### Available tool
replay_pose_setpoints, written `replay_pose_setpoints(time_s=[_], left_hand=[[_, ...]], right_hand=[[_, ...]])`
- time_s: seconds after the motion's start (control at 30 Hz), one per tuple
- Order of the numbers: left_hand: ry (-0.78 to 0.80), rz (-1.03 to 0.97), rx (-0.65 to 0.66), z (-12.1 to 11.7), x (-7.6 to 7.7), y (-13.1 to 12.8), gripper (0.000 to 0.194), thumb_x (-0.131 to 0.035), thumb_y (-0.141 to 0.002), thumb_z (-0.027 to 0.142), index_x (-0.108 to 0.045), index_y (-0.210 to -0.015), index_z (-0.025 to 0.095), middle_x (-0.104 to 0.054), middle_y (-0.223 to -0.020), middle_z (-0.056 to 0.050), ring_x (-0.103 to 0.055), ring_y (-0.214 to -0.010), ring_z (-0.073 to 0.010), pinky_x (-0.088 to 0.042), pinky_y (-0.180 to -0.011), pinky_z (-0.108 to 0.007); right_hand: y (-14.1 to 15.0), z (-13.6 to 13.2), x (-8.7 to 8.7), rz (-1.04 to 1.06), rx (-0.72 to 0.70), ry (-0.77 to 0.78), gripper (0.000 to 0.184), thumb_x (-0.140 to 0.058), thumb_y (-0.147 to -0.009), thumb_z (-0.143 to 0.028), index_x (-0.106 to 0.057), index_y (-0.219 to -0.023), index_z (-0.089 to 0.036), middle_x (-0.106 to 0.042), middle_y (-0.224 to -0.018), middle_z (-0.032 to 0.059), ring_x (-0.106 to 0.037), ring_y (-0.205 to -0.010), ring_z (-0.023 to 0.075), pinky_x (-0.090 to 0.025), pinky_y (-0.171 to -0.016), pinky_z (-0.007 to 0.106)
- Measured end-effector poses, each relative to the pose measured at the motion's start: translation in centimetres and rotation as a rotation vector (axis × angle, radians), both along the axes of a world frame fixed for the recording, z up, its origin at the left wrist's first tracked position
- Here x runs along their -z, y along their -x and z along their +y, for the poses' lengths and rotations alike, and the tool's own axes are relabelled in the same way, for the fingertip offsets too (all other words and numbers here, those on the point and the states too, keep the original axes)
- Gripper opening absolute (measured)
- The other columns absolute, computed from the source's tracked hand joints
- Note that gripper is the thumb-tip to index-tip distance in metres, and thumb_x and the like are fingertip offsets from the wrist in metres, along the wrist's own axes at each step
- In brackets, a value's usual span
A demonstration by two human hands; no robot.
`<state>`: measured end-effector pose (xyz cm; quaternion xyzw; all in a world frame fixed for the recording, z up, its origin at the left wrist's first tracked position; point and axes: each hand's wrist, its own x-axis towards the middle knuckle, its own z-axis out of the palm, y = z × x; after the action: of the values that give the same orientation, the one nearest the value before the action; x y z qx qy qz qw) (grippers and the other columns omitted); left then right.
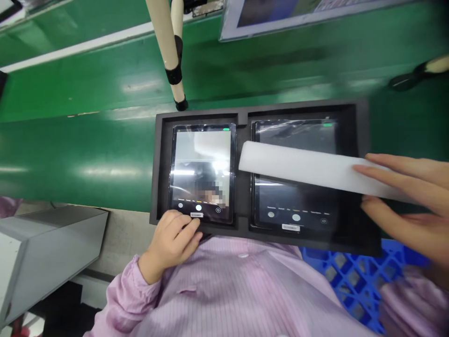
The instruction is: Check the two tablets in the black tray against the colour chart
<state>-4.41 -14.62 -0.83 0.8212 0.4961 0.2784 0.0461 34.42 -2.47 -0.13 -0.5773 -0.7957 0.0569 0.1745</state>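
A black foam tray sits at the green bench's near edge with two tablets in its two recesses. The left tablet is lit and shows a camera app with a reflection-like picture. The right tablet has a darker camera screen and is partly covered from view. My left hand curls its fingers over the tray's front rim, by the lower edge of the left tablet. A white foam strip is pinched at its right end by my right hand. It slants above the right tablet; whether it touches the glass I cannot tell.
Cream pipe legs with black joints stand behind the tray. A framed sheet lies at the back, and another pipe end is at right. A blue plastic crate is below right; a grey box is at lower left.
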Motion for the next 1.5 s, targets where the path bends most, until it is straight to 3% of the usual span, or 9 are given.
replay_pose_setpoints(time_s=[0.1, 0.2, 0.3, 0.43, 0.63, 0.77, 1.07, 1.33, 1.5], left_hand=[[-0.03, 0.019, -0.091, 0.7, -0.7, 1.4, 0.018, -0.061, -0.088, 0.011, -0.063, -0.106, 0.014, -0.063, -0.084, -0.007, -0.057, -0.079, -0.02, -0.05, -0.073, -0.036], [-0.041, 0.04, -0.173, 2.0, -1.3, 2.7, 0.023, -0.062, -0.087, 0.009, -0.064, -0.108, 0.017, -0.063, -0.087, -0.007, -0.058, -0.082, -0.021, -0.049, -0.075, -0.036], [-0.026, 0.074, -0.218, 4.1, -2.0, 3.7, 0.023, -0.06, -0.089, 0.013, -0.065, -0.111, 0.021, -0.063, -0.091, -0.007, -0.06, -0.085, -0.0221, -0.048, -0.077, -0.038], [0.055, 0.101, -0.233, 8.5, -2.6, 4.3, 0.022, -0.052, -0.095, 0.019, -0.066, -0.111, 0.022, -0.065, -0.103, -0.01, -0.06, -0.098, -0.0252, -0.048, -0.086, -0.041], [0.23, 0.148, -0.253, 16.5, -2.1, 4.9, 0.036, -0.039, -0.097, 0.021, -0.063, -0.123, 0.026, -0.065, -0.13, -0.009, -0.054, -0.124, -0.028, -0.04, -0.103, -0.047], [0.264, 0.174, -0.322, 19.7, -1.4, 4.7, 0.036, -0.039, -0.097, 0.024, -0.066, -0.121, 0.024, -0.07, -0.123, -0.011, -0.052, -0.123, -0.0321, -0.038, -0.104, -0.053], [0.232, 0.119, -0.383, 20.8, -0.5, 4.3, 0.027, -0.045, -0.097, 0.03, -0.071, -0.097, 0.023, -0.071, -0.095, -0.01, -0.056, -0.109, -0.0322, -0.038, -0.097, -0.049], [0.212, 0.13, -0.426, 21.2, 0.5, 4.4, 0.037, -0.043, -0.1, 0.043, -0.07, -0.089, 0.02, -0.065, -0.095, -0.012, -0.054, -0.109, -0.0332, -0.037, -0.098, -0.049], [0.26, -0.131, -0.393, 21.8, -0.2, 5.5, 0.041, -0.042, -0.1, 0.045, -0.068, -0.081, 0.02, -0.065, -0.087, -0.008, -0.059, -0.098, -0.0274, -0.041, -0.096, -0.043]], right_hand=[[0.1, 0.1, 0.5, 0.089, -0.113, -0.079, 0.039, -0.052, -0.095, -0.038, -0.06, -0.133, -0.039, -0.063, -0.135, 0.008, -0.061, -0.125, 0.0288, -0.042, -0.111, 0.054], [-0.1, 0.2, 1.6, 0.06, -0.076, -0.129, 0.037, -0.052, -0.093, -0.032, -0.062, -0.129, -0.033, -0.065, -0.132, 0.0094, -0.061, -0.123, 0.0286, -0.043, -0.111, 0.053], [0.1, 0.6, 3.1, 0.048, -0.054, -0.284, 0.032, -0.054, -0.087, -0.033, -0.067, -0.115, -0.026, -0.07, -0.122, 0.0096, -0.068, -0.11, 0.03, -0.052, -0.099, 0.05], [0.5, 1.1, 4.5, 0.046, 0.017, -0.438, 0.043, -0.052, -0.078, -0.032, -0.068, -0.116, -0.02, -0.072, -0.115, 0.0106, -0.071, -0.103, 0.032, -0.055, -0.09, 0.047], [0.8, 1.2, 4.5, 0.083, 0.089, -0.448, 0.057, -0.049, -0.071, -0.027, -0.066, -0.124, -0.017, -0.072, -0.116, 0.0123, -0.069, -0.108, 0.0327, -0.055, -0.09, 0.046], [0.9, 1.1, 4.3, 0.101, 0.076, -0.429, 0.056, -0.049, -0.072, -0.025, -0.065, -0.125, -0.017, -0.071, -0.118, 0.0126, -0.069, -0.109, 0.0329, -0.054, -0.091, 0.047], [1.1, 0.9, 4.1, 0.153, 0.054, -0.431, 0.058, -0.05, -0.072, -0.023, -0.066, -0.127, -0.017, -0.071, -0.119, 0.0137, -0.068, -0.111, 0.0342, -0.054, -0.092, 0.048], [1.0, 1.1, 4.4, 0.134, 0.126, -0.382, 0.053, -0.047, -0.073, -0.031, -0.067, -0.12, -0.018, -0.071, -0.118, 0.0116, -0.068, -0.11, 0.0323, -0.053, -0.094, 0.047], [0.9, 1.2, 4.6, 0.125, 0.142, -0.38, 0.053, -0.046, -0.073, -0.033, -0.066, -0.12, -0.02, -0.071, -0.118, 0.0102, -0.068, -0.109, 0.0315, -0.053, -0.093, 0.046]])
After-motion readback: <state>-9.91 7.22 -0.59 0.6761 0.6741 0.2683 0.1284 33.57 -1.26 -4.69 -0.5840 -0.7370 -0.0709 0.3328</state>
